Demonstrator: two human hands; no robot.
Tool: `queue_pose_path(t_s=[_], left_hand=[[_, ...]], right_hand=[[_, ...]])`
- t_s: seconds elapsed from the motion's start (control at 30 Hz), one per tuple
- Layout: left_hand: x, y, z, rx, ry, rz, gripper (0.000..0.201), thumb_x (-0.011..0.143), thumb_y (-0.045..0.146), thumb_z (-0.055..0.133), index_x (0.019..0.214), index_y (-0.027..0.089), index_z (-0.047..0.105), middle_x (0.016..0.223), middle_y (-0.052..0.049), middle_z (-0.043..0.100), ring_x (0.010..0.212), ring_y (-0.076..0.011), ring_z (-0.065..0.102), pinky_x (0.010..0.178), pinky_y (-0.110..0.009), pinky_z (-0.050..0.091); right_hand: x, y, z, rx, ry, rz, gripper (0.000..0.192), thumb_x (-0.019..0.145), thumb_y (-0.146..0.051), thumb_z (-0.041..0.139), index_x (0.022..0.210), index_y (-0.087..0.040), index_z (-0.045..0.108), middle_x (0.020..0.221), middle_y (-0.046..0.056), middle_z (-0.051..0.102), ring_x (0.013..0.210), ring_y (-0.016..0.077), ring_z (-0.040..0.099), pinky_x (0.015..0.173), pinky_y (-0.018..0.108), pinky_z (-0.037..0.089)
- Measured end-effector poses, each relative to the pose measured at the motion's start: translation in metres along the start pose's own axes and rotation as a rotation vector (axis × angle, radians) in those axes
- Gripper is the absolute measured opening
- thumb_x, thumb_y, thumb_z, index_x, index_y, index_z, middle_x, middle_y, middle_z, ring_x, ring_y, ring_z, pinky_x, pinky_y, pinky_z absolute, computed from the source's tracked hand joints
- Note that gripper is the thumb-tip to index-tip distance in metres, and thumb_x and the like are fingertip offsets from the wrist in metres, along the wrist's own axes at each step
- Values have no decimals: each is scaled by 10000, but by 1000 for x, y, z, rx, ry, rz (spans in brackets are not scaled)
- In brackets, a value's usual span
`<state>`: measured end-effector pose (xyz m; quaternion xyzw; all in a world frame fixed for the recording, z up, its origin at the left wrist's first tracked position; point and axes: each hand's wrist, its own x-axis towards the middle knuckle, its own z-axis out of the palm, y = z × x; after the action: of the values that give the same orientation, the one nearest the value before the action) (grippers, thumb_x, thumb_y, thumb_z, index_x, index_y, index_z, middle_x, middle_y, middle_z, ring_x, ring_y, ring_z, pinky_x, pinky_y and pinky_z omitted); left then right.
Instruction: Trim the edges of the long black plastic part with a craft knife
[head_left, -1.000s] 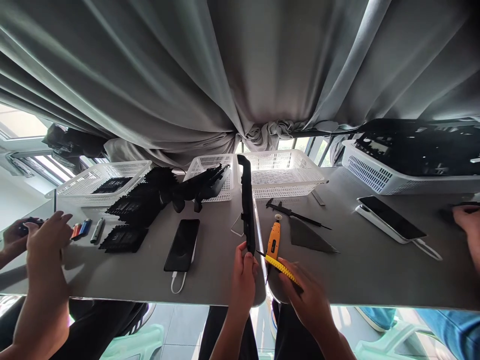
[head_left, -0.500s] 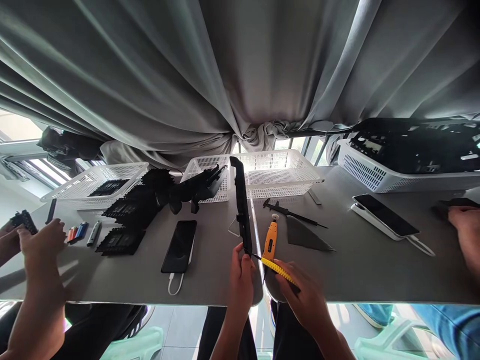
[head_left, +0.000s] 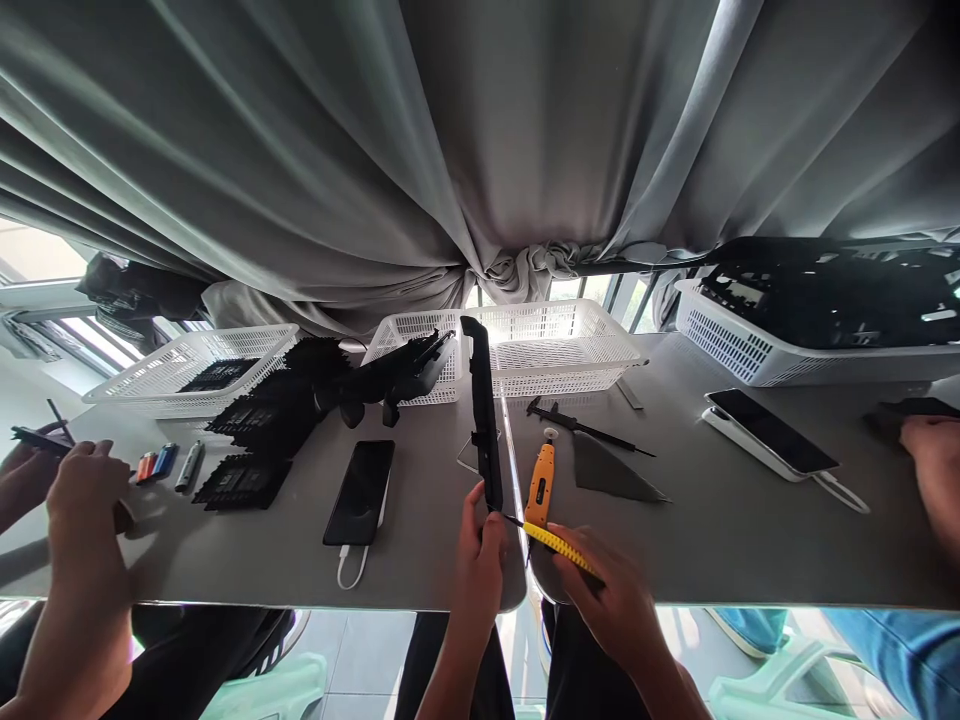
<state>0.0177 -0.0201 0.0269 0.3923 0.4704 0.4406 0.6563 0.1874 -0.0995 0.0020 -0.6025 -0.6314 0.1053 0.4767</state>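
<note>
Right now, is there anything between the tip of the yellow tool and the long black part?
Nothing visible. The right hand holds the yellow tool, whose tip reaches the long black part gripped by the left hand.

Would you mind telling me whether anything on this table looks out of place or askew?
Yes: black parts lie heaped on the table beside the left basket, not in it. The left hand holds a long black part on end.

Your head camera looks forward and down over the near edge of the grey table [head_left: 720, 540], close above your hands, facing the far edge's curtain [head_left: 480, 130].
</note>
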Motion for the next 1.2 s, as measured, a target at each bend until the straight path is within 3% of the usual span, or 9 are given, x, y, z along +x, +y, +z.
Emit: queue_pose_path(t_s=[0.27, 0.47, 0.67, 1.03, 1.2], left_hand=[[-9, 6, 0, 87, 14, 23, 761, 844, 313, 736, 1579, 268, 543, 817, 26, 610, 642, -145, 504, 637, -277, 424], [-9, 7, 1, 91, 23, 43, 745, 856, 349, 742, 1570, 264, 546, 861, 11, 603, 689, -153, 518, 666, -280, 437], [-10, 7, 2, 98, 22, 31, 744, 846, 343, 741, 1562, 265, 557, 772, 45, 533, 629, -146, 463, 629, -270, 400], [-11, 9, 4, 90, 27, 41, 745, 849, 327, 739, 1568, 257, 561, 797, 27, 574, 675, -160, 503, 681, -287, 450], [-10, 7, 3, 113, 44, 53, 737, 853, 334, 747, 1567, 275, 575, 847, 11, 619, 728, -179, 556, 720, -305, 471]], right_hand=[[0, -1, -2, 19, -4, -10, 294, 1077, -393, 615, 1247, -242, 801, 1007, 80, 829, 804, 205, 790, 642, 279, 644], [1, -2, -3, 28, 33, -31, 269, 1074, -346, 618, 1251, -240, 790, 1034, 78, 831, 845, 202, 804, 681, 267, 645], [1, -2, -1, -8, 12, -3, 281, 1074, -365, 612, 1247, -234, 790, 1010, 86, 825, 824, 211, 795, 685, 285, 645], [2, -2, -1, 4, 6, 23, 298, 1082, -388, 596, 1249, -239, 794, 1042, 91, 830, 848, 217, 803, 686, 287, 651], [3, -2, 1, -7, 62, 74, 324, 1089, -433, 586, 1243, -238, 793, 1036, 94, 832, 871, 232, 813, 697, 298, 661]])
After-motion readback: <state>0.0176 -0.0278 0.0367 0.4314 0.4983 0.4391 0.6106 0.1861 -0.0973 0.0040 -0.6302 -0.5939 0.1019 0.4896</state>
